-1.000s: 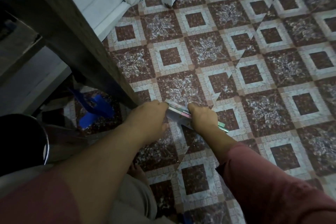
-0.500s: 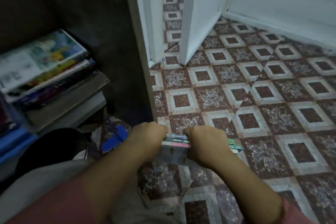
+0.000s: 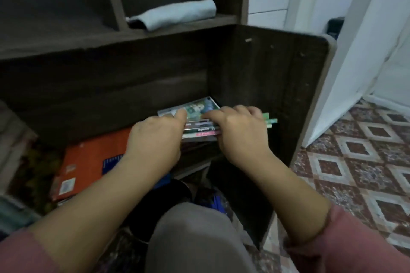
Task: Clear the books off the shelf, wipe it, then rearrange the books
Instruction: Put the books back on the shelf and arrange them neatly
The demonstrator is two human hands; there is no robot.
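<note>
A person crouched before a dark wooden shelf unit (image 3: 255, 77) holds a small stack of books (image 3: 200, 129) with both hands inside its lower compartment, near the centre of the view and close to the unit's right side panel. The left hand (image 3: 155, 137) grips the stack's left end, one digit lying across the top cover; the right hand (image 3: 239, 133) clasps the right end, fingers curled over the top. Green edges stick out past the right hand at 3 o'clock. Whether the stack rests on the shelf board or hangs just above it cannot be told. At 8 o'clock from the stack, an orange book (image 3: 93, 162) lies flat, partly hidden by the left forearm. At 12 o'clock, a rolled pale blue cloth (image 3: 177, 14) lies in the upper right compartment. A white door (image 3: 355, 62) stands at 2 o'clock and patterned floor tiles (image 3: 359, 162) spread at 4 o'clock. A grey-clad knee (image 3: 195, 239) fills 6 o'clock between pink sleeves (image 3: 355, 246).
</note>
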